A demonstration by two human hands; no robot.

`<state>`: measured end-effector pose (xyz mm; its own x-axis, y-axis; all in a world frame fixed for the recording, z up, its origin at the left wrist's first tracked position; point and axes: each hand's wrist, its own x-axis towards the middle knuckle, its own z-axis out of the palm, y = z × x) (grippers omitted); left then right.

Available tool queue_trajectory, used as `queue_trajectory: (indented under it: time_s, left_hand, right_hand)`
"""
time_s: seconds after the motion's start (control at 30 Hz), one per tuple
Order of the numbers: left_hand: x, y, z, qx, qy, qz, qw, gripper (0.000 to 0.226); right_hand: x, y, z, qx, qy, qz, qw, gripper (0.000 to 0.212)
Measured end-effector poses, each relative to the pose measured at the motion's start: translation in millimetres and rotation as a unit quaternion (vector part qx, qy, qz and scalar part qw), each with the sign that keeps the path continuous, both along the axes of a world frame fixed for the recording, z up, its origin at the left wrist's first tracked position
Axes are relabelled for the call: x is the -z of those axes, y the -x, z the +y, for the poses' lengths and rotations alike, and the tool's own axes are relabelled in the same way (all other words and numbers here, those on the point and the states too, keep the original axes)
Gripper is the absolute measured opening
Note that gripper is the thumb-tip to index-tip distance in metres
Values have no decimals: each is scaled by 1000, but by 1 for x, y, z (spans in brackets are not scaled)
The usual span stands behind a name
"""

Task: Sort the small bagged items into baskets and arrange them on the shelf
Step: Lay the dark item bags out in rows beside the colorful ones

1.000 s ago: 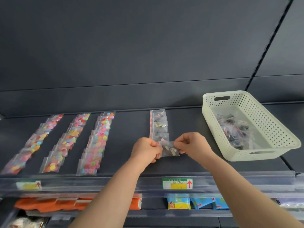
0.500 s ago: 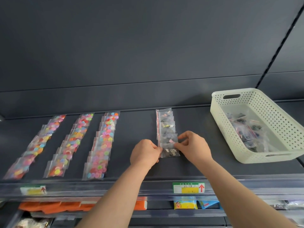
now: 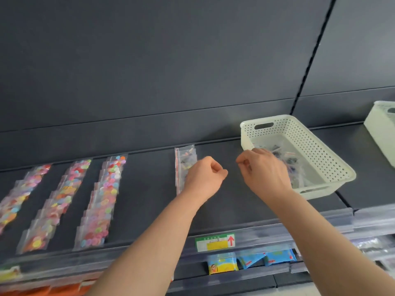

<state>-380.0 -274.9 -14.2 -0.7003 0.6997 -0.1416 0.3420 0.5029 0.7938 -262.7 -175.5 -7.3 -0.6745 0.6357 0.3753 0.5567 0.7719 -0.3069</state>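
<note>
Two baskets (image 3: 310, 150); four bag rows (image 3: 100, 201): three colourful, one dark.

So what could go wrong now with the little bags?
1. The left hand is over the neat row of bags; a brush could knock the row crooked.
2. The right hand is at the basket, which stands slanted near the front of the shelf; a tug might slide it off.
3. The jumbled bags in the basket may come out several at once.
</note>
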Motion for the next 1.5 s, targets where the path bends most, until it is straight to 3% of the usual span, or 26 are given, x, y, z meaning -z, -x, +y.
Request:
queue_trajectory:
  time_s: [0.17, 0.37, 0.67, 0.87, 0.97, 1.07, 1.17, 1.23, 1.3, 1.4, 1.5]
  left_hand:
    - [-11, -42, 47, 65, -16, 45, 997, 12]
    - [-6, -64, 72, 55, -4, 58, 997, 15]
    - [-9, -70, 78, 34, 34, 65, 997, 15]
    - [-10, -73, 78, 20, 32, 54, 998, 13]
    - [-12, -75, 77, 27, 42, 67, 997, 11]
    - [-21, -73, 71, 7, 0, 98, 995, 30]
    - [-29, -65, 62, 5, -75, 71, 995, 63]
    - [-30, -59, 53, 29, -92, 22, 995, 73]
    - [-27, -52, 42, 32, -121, -26, 992, 55]
    - [-22, -42, 22, 9, -162, -75, 984, 10]
    - [-12, -30, 1, -62, -171, -148, 972, 9]
  right_hand:
    - [-7, -46, 34, 59, 2, -17, 998, 16]
    - [-5, -80, 78, 120, 45, -105, 986, 25]
    - [11, -57, 104, 86, 101, -192, 972, 21]
    - [16, -60, 107, 101, 121, -123, 980, 14]
    - [8, -60, 104, 63, 172, 4, 983, 7]
    - [-10, -58, 96, 3, 168, 97, 981, 6]
    - [-30, -54, 81, -54, 178, 105, 977, 13]
    - [-42, -50, 67, -87, 203, 90, 971, 19]
    - [-47, -44, 54, -121, 240, 81, 960, 24]
    - [-42, -31, 39, -140, 283, 101, 943, 26]
    - [-34, -19, 23, -127, 365, 162, 908, 30]
